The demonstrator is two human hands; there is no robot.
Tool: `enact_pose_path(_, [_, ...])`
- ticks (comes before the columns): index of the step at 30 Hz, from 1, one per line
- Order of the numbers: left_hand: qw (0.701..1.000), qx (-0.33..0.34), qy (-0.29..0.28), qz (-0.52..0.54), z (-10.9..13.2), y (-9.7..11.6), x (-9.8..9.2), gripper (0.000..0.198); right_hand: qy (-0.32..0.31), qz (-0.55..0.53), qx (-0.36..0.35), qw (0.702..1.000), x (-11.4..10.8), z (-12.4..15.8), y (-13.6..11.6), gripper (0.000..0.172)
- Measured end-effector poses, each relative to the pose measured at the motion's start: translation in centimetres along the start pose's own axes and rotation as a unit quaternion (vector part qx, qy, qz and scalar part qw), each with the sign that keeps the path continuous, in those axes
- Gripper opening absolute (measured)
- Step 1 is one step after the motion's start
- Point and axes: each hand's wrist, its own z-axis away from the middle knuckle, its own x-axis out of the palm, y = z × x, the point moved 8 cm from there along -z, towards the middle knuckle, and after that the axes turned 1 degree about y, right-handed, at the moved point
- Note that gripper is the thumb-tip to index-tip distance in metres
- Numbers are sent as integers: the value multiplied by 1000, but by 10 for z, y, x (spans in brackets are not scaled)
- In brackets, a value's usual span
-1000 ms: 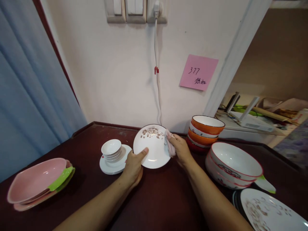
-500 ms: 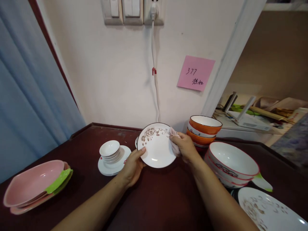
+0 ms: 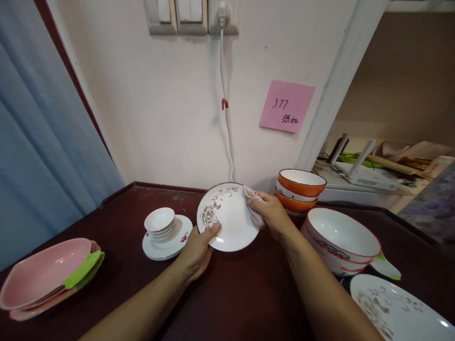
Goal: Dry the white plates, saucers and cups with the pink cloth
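A white plate (image 3: pixel 231 220) with a brown flower pattern is held tilted above the dark table (image 3: pixel 234 293). My left hand (image 3: pixel 197 248) grips its lower left rim, thumb on the face. My right hand (image 3: pixel 272 213) is closed on a small pink cloth (image 3: pixel 253 208) pressed against the plate's upper right edge.
Left of the plate stand stacked small white dishes on saucers (image 3: pixel 164 229). Orange bowls (image 3: pixel 300 189) and red-rimmed white bowls (image 3: pixel 343 239) stand at the right, a patterned plate (image 3: pixel 394 312) at bottom right. Pink dishes with a green piece (image 3: pixel 46 274) lie far left. A white cable (image 3: pixel 227 123) hangs on the wall.
The plate has turned in my hands: its flower pattern went from the top edge round to the left side. The cloth stays at the upper right rim.
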Motion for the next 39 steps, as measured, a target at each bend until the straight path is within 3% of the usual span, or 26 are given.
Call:
enact_pose_path(5, [995, 61, 64, 53, 0, 12, -5, 51, 56, -167, 17, 984, 30, 7, 26, 35])
enact_pose_path(11, [991, 72, 97, 65, -3, 15, -12, 50, 89, -243, 41, 965, 66, 27, 52, 39])
enact_pose_path(15, [998, 38, 36, 43, -1, 9, -1, 51, 116, -244, 61, 961, 55, 24, 52, 33])
enact_pose_path(18, [999, 29, -31, 27, 1, 11, 8, 55, 95, -198, 33, 975, 33, 13, 32, 28])
enact_pose_path(23, [997, 1, -66, -45, -4, 20, 1, 47, 34, -5, -9, 999, -3, 5, -8, 22])
enact_pose_path(27, [989, -76, -111, -65, -2, 6, 3, 46, -33, 131, -14, 991, -8, 9, -21, 16])
enact_pose_path(30, [991, -67, -94, -66, 0, 2, 5, 43, -55, 148, -18, 987, -6, 9, -20, 17])
enact_pose_path(33, [995, -50, -71, -54, 2, 0, 8, 42, -2, 125, -40, 991, -10, 4, -19, 19])
enact_pose_path(36, [999, -22, -28, -21, 1, 3, 7, 49, 46, 50, -32, 997, -9, -1, -8, 23])
enact_pose_path(39, [999, 28, 28, 12, -1, 11, 0, 57, 52, -68, 4, 996, 12, 1, 13, 33])
